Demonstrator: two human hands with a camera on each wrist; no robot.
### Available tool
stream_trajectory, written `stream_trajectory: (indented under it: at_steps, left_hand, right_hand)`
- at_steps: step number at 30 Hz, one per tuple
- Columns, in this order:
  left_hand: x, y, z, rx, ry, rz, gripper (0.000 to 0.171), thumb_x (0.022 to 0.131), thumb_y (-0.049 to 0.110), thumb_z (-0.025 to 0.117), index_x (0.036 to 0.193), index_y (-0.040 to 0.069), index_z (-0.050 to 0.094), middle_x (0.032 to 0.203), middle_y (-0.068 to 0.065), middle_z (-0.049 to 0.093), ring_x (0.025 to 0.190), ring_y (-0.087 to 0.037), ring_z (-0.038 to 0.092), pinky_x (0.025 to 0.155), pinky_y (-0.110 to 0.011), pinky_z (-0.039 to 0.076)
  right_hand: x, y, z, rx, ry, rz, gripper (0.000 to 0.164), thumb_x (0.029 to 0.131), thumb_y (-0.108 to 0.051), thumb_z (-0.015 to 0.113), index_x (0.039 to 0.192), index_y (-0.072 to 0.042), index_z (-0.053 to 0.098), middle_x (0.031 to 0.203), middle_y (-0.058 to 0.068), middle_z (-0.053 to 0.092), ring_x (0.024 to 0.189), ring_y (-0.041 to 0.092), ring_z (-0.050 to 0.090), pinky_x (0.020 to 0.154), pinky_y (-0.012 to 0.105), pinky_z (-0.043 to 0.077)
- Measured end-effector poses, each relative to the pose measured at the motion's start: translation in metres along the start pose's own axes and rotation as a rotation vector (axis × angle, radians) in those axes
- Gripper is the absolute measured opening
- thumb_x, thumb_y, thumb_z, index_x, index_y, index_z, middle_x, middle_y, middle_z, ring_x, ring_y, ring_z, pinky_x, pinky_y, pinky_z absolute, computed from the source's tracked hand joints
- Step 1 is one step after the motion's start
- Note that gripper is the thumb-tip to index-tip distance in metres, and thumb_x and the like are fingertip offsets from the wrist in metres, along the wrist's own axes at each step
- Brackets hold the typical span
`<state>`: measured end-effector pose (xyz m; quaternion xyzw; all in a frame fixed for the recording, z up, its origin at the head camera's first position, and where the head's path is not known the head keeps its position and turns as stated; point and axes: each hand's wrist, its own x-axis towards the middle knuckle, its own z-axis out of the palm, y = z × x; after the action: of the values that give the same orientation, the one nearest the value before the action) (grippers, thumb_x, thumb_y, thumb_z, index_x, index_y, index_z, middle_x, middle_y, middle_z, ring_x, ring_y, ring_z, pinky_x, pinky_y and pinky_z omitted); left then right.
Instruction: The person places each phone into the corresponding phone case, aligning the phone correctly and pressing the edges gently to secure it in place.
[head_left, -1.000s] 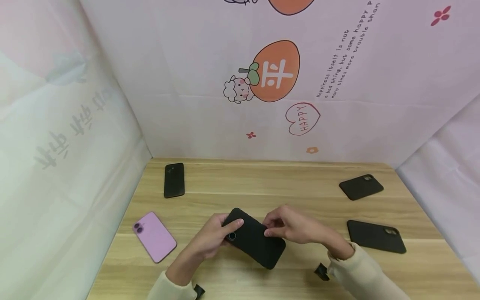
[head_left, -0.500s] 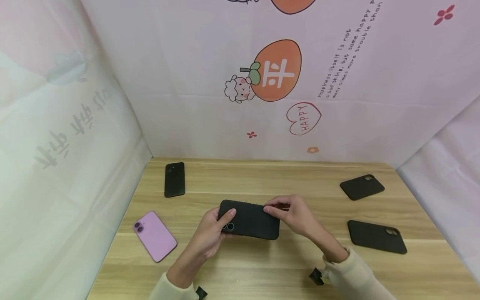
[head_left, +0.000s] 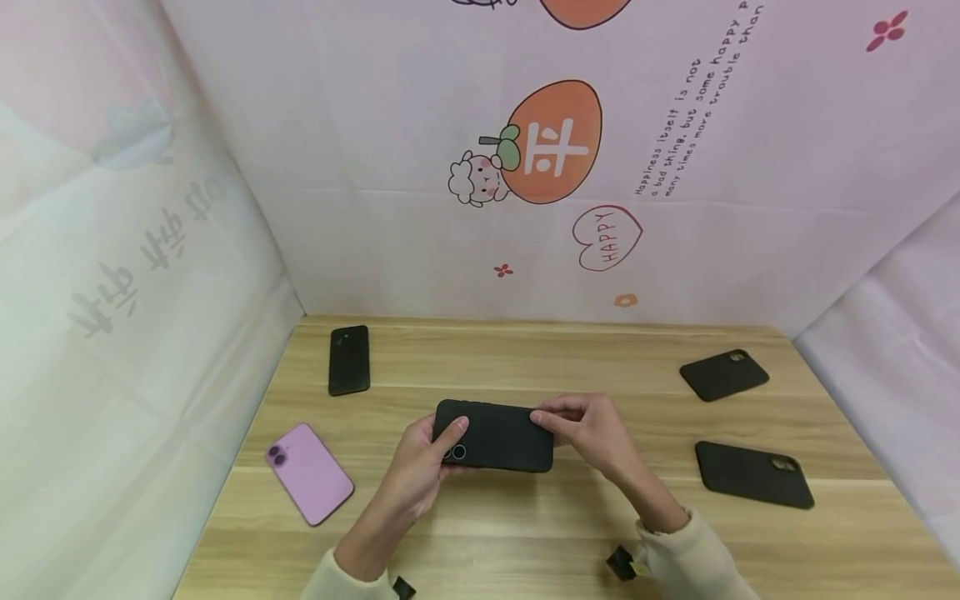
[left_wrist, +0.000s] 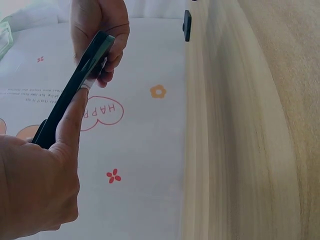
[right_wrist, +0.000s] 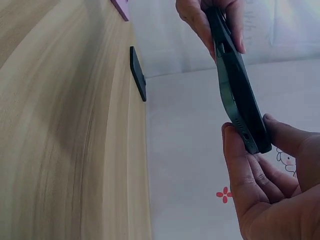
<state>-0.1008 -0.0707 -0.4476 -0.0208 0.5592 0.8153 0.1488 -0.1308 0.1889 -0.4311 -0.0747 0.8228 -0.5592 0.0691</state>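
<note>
Both hands hold a smartphone (right_wrist: pixel 227 97) with a black phone case (head_left: pixel 498 437) over its back, raised above the table. My left hand (head_left: pixel 422 462) grips the camera end, its thumb lying across the case's back near the lens rings. At the opposite end, my right hand (head_left: pixel 597 433) pinches the far corner between thumb and fingers. In the right wrist view, the case stands slightly away from the phone along one long edge. That view also shows the port in the phone's bottom end beside the right fingertips (right_wrist: pixel 230 132). The phone's screen is hidden in the head view.
On the wooden table (head_left: pixel 465 354), a pink phone (head_left: pixel 311 475) lies at the left, with a black phone (head_left: pixel 349 360) behind it. Two black phone cases (head_left: pixel 753 473) lie at the right, one behind the other. A printed cloth wall (head_left: pixel 405 250) borders the table's back.
The held phone and case have turned from a slant to nearly level and risen away from me. My right hand has shifted along with their far corner. The other items stay put.
</note>
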Motion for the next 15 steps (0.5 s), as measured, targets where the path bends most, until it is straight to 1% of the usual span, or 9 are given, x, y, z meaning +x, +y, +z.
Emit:
stream_trajectory:
  at_steps: [4, 8, 11, 15]
  left_hand:
    - [0.0000, 0.0001, -0.0001, 0.005, 0.017, 0.004, 0.039, 0.110, 0.014, 0.059, 0.136, -0.014, 0.054, 0.120, -0.019, 0.069, 0.105, -0.024, 0.074, 0.088, -0.046, 0.064]
    - [0.0005, 0.0000, -0.0003, 0.009, 0.030, 0.002, 0.038, 0.109, 0.014, 0.060, 0.135, -0.014, 0.055, 0.118, -0.017, 0.070, 0.103, -0.023, 0.074, 0.085, -0.042, 0.065]
    - [0.0005, -0.0002, -0.0003, 0.010, 0.029, 0.000, 0.038, 0.109, 0.014, 0.060, 0.135, -0.014, 0.055, 0.118, -0.017, 0.070, 0.103, -0.023, 0.074, 0.085, -0.042, 0.065]
    - [0.0002, 0.0000, -0.0004, 0.016, 0.022, 0.001, 0.039, 0.109, 0.015, 0.060, 0.135, -0.014, 0.055, 0.118, -0.017, 0.070, 0.103, -0.023, 0.074, 0.085, -0.042, 0.065]
  right_hand:
    - [-0.0001, 0.0012, 0.0010, 0.054, 0.009, 0.053, 0.026, 0.093, -0.016, 0.083, 0.108, 0.005, 0.079, 0.096, 0.015, 0.080, 0.076, 0.024, 0.079, 0.075, 0.040, 0.066]
    - [-0.0005, 0.0025, 0.0015, 0.069, 0.011, 0.066, 0.027, 0.092, -0.016, 0.084, 0.108, 0.006, 0.079, 0.096, 0.016, 0.080, 0.075, 0.026, 0.079, 0.077, 0.044, 0.066]
    - [-0.0008, 0.0033, 0.0015, 0.066, 0.015, 0.062, 0.027, 0.093, -0.016, 0.084, 0.107, 0.006, 0.079, 0.095, 0.015, 0.080, 0.074, 0.026, 0.079, 0.077, 0.043, 0.066]
    - [-0.0007, 0.0039, 0.0010, 0.061, 0.013, 0.053, 0.023, 0.093, -0.014, 0.083, 0.105, 0.006, 0.079, 0.091, 0.014, 0.080, 0.072, 0.026, 0.078, 0.074, 0.039, 0.066]
